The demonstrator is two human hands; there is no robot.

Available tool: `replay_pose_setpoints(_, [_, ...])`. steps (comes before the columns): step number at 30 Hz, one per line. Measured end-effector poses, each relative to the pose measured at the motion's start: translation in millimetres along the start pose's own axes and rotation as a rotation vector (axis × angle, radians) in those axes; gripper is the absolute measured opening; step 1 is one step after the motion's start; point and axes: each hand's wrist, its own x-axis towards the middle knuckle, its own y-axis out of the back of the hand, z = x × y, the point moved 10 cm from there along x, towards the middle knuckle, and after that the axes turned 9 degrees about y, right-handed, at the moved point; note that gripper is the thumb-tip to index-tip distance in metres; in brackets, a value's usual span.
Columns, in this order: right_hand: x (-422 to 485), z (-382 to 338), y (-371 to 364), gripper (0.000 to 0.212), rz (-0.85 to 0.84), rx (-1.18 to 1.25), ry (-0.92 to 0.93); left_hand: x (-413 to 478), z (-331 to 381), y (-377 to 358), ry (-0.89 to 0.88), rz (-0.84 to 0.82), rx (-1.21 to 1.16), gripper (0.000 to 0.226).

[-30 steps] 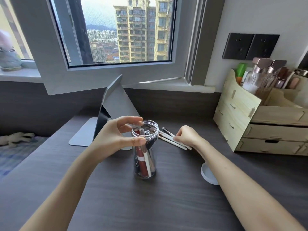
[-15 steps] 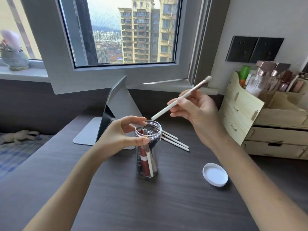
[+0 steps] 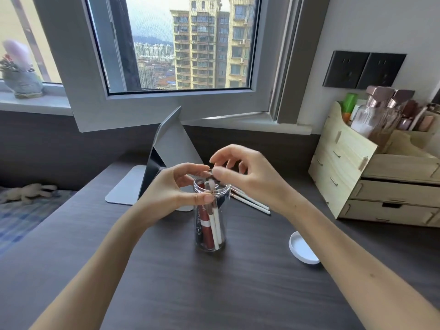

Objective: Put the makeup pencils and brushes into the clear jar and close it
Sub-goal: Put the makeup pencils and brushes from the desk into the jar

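The clear jar [image 3: 223, 223] stands upright on the dark desk [image 3: 214, 294]. Inside it are a red tube [image 3: 206, 231], dark pencils and white-handled brushes. One brush's pale head [image 3: 210, 185] sits at the mouth. My left hand [image 3: 171, 194] grips the jar around its rim. Directly over the mouth hovers my right hand [image 3: 252, 177], fingers spread, thumb and forefinger just above that brush head and holding nothing. A few white brushes [image 3: 252, 203] lie on the desk behind the jar, partly hidden by my right wrist. Right of the jar, the white lid [image 3: 301, 250] lies upside down.
A grey folding mirror stand [image 3: 166, 148] sits just behind the jar. A wooden drawer organiser [image 3: 352, 167] with bottles stands at the right. The open window sash [image 3: 166, 108] hangs over the desk's back edge. The desk ends at the left over a bed.
My right hand picked a white brush off the desk, lifted it, then brought it down into the jar and opened. My left hand stayed on the jar.
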Motion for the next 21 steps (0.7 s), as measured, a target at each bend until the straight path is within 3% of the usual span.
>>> replay_pose_setpoints(2, [2,15,17,0.009,0.156,0.213,-0.076,0,-1,0,0.01,-0.001,0.001,0.059])
replay_pose_setpoints(4, [1,51,33,0.012,0.293,0.12,-0.197,0,-2,0,0.018,-0.003,0.007,0.059])
replay_pose_setpoints(5, [0,72,37,0.013,0.281,-0.073,-0.275,1,-2,0,0.021,-0.004,0.006,0.059])
replay_pose_setpoints(7, [-6,114,24,0.018,0.079,-0.419,-0.415,1,-2,0,0.022,-0.004,-0.001,0.059])
replay_pose_setpoints(9, [-18,149,0,0.021,-0.129,-0.574,-0.488,1,-1,0,0.017,-0.005,-0.002,0.06])
replay_pose_setpoints(18, [-25,180,-33,0.032,-0.311,-0.807,-0.417,1,-1,0,0.007,-0.005,0.001,0.059])
replay_pose_setpoints(21, [-24,167,-23,0.032,-0.258,-0.768,-0.423,1,-2,0,0.007,-0.005,0.001,0.06])
